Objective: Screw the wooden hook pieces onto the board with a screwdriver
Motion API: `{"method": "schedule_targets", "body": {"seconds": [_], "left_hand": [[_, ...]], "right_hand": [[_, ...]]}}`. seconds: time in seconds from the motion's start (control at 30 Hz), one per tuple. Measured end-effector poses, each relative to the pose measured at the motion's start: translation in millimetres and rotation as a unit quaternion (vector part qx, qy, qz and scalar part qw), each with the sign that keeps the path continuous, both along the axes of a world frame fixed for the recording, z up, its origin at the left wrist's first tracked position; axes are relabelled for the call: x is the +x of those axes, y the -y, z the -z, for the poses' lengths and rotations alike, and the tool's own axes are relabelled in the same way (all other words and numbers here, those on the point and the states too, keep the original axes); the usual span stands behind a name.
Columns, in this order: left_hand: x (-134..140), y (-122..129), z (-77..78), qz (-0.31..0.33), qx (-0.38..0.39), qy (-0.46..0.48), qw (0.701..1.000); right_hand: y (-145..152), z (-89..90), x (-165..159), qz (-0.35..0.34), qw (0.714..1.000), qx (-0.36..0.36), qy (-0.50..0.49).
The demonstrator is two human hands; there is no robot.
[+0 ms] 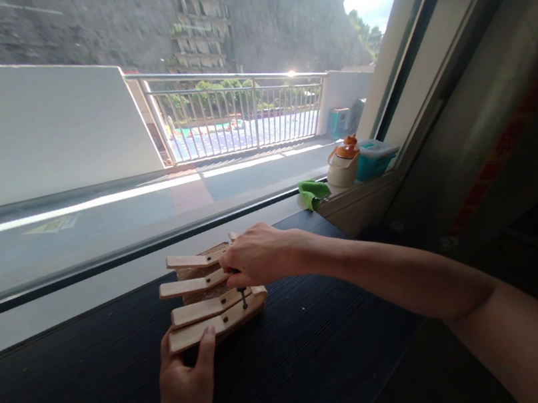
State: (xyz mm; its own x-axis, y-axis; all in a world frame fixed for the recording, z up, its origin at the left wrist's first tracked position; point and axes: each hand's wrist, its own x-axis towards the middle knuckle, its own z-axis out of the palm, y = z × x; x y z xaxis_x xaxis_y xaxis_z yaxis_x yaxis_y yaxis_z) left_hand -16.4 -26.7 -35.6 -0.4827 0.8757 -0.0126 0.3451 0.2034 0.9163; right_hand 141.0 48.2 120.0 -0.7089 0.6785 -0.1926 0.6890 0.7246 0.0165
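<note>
On the dark table lies a wooden piece: several pale bent slats (198, 332) set across a rough brown wooden base (197, 295), with dark screw heads on the slats. My left hand (189, 373) grips the left end of the nearest slat, thumb on top and fingers around its edge. Over the right part of the slats, my right hand (260, 257) is closed around a dark slim screwdriver-like tool (244, 298). The tool stands upright with its tip at the nearest slat, near a dark screw head. Most of its handle is hidden by my fingers.
The dark table (98, 382) runs along a window sill (63, 310). At the right end of the sill are a green cloth (314, 193), a cream bottle with an orange top (343, 165) and a teal lidded box (374, 159). A metal railing (256, 114) stands outside.
</note>
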Motion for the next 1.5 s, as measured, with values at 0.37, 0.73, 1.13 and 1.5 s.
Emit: {"method": "schedule_targets", "body": {"seconds": [0.37,0.73,1.13,1.5], "left_hand": [[-2.8,-1.3,6.4,0.005,-0.005,-0.001,1.0],[-1.6,-0.4,6.1,0.01,0.014,-0.001,1.0],[1.7,0.4,-3.7,0.002,-0.007,0.01,1.0],[3.0,1.1,-3.6,-0.002,0.005,0.01,1.0]], "right_hand": [[-5.7,2.9,2.5,-0.033,0.999,-0.021,-0.015],[1.7,-0.4,5.1,0.013,1.0,0.001,0.012],[0.5,-0.5,-0.9,-0.047,0.999,-0.019,0.017],[5.0,-5.9,-2.2,-0.021,1.0,0.01,0.016]]}}
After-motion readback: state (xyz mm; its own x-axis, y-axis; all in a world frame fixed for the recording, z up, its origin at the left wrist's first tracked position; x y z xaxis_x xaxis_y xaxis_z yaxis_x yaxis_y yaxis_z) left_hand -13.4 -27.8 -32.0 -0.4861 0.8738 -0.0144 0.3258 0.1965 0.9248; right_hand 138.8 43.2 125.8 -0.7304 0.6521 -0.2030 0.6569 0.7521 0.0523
